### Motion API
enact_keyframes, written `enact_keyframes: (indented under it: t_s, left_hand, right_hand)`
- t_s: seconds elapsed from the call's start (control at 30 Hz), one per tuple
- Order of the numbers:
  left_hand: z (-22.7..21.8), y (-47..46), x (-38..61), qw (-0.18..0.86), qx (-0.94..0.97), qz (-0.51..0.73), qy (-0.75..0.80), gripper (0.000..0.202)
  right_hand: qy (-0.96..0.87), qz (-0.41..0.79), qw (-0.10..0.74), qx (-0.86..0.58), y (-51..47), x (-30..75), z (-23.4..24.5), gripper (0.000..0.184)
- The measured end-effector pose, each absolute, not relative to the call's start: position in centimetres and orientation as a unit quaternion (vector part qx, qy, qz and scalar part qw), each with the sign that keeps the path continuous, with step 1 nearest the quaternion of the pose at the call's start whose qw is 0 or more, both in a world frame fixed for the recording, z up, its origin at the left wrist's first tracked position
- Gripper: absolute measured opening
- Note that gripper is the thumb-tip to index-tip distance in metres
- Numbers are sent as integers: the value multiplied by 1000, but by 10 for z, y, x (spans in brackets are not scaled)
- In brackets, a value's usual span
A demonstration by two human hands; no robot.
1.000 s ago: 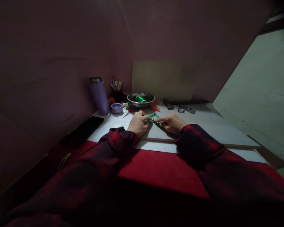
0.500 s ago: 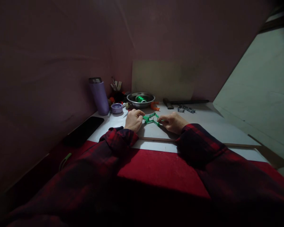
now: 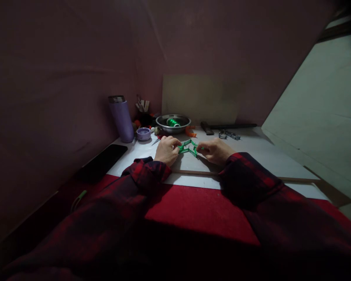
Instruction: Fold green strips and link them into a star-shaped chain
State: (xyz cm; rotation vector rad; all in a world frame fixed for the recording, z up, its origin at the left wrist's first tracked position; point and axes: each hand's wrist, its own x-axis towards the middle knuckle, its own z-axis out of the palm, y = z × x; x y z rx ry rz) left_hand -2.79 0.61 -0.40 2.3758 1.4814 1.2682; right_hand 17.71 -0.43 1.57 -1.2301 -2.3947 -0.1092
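A green zigzag-edged outline, apparently thread wound round small upright pins, stands on the white board. My left hand is at its left end, thumb and fingers closed together over the green strands. At the right end, my right hand has its thumb and index finger pinched on the green thread. The fingertips of both hands hide parts of the outline. Behind lies a steel bowl holding a spool of shiny green thread.
An orange shape, a hammer and grey pinned shapes lie along the back. On the left are a purple tumbler, a purple lid, scissors and a dark flat slab. Red cloth covers the front.
My left hand has shifted slightly right over the green outline, and its fingers cover more of the left end. My right hand has edged slightly right. The view has moved a little.
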Motion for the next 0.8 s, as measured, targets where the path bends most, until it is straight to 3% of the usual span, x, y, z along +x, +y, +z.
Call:
enact_keyframes:
  t_s: [0.8]
  left_hand:
    - [0, 6, -29, 88, 710, 391, 580, 22]
  right_hand:
    - [-865, -28, 212, -453, -7, 177, 18, 18]
